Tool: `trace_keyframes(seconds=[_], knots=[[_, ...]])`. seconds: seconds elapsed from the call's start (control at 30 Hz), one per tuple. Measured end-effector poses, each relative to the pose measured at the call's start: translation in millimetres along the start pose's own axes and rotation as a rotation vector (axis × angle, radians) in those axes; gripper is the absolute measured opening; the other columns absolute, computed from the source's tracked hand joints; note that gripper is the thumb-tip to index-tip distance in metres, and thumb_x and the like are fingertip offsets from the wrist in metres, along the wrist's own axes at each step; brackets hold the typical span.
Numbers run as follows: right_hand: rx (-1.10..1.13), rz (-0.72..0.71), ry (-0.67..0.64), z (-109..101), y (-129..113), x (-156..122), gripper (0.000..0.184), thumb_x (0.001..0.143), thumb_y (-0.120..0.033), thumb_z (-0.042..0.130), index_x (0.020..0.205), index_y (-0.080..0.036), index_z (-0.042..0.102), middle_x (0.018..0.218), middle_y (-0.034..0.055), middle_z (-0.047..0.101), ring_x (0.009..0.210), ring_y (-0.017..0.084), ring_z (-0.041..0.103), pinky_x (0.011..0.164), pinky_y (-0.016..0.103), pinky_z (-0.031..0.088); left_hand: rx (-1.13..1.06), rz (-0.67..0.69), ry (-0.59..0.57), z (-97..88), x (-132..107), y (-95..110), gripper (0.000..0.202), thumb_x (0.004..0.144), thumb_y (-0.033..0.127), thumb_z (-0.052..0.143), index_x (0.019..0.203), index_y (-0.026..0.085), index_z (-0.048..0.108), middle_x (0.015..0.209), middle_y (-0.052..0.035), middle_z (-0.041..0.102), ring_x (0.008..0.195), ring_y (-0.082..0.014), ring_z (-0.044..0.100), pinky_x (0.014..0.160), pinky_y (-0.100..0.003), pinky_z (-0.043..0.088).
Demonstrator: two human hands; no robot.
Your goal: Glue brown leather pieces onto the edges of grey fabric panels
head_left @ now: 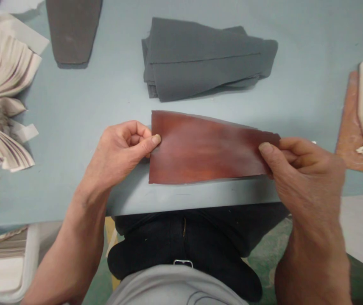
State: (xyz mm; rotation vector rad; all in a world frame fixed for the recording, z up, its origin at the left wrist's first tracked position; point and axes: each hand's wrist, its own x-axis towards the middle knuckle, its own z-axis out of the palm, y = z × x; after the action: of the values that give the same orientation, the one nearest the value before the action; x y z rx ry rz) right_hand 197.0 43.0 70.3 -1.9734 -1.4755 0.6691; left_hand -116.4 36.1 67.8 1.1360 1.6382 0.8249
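From the head view: holding a brown sheet (203, 148) by both ends in the middle of the frame, seemingly just above the desk (70, 140). Clamped on the wide left end with the left hand (124, 148), thumb on top; clamped likewise on the narrow right end with the right hand (305, 165). Best, probably, to keep both pinches near the edges, leaving most of the face uncovered; pull evenly, only enough to stay flat; avoid creasing the narrow end; keep clear of the grey pieces (207, 59) at upper centre.
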Motion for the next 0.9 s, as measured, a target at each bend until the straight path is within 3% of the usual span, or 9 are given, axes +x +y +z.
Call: trace_keyframes(seconds=[0.4,0.63,0.9], knots=[[0.187,0.093,-0.085,4.2,-5.8,2.5,0.032,0.072,-0.051,0.076,0.075,-0.02,0.07,0.052,-0.0039,0.056,0.046,0.01,0.046,0.044,0.022,0.034,-0.05,-0.053,0.019,2.0,-2.2,1.3,0.03,0.08,0.041,0.091,0.072,0.022,0.069,0.063,0.0005,0.063,0.056,-0.0102,0.051,0.048,-0.023,0.038],[0.229,0.078,-0.125,1.3,-3.3,3.2,0.028,0.074,-0.047,0.075,0.078,-0.02,0.071,0.057,-0.0027,0.061,0.049,0.01,0.05,0.046,0.021,0.038,-0.066,-0.058,0.037,5.6,-2.6,1.8,0.028,0.081,0.036,0.089,0.071,0.021,0.068,0.064,0.0004,0.064,0.058,-0.0103,0.054,0.05,-0.021,0.041],[0.196,0.046,-0.142,1.2,2.1,5.0,0.03,0.076,-0.05,0.075,0.077,-0.02,0.069,0.056,-0.0027,0.058,0.048,0.009,0.045,0.044,0.021,0.033,-0.032,-0.061,0.082,8.9,-4.0,2.4,0.022,0.077,0.03,0.083,0.071,0.018,0.066,0.061,0.0027,0.062,0.056,-0.007,0.051,0.05,-0.016,0.037]])
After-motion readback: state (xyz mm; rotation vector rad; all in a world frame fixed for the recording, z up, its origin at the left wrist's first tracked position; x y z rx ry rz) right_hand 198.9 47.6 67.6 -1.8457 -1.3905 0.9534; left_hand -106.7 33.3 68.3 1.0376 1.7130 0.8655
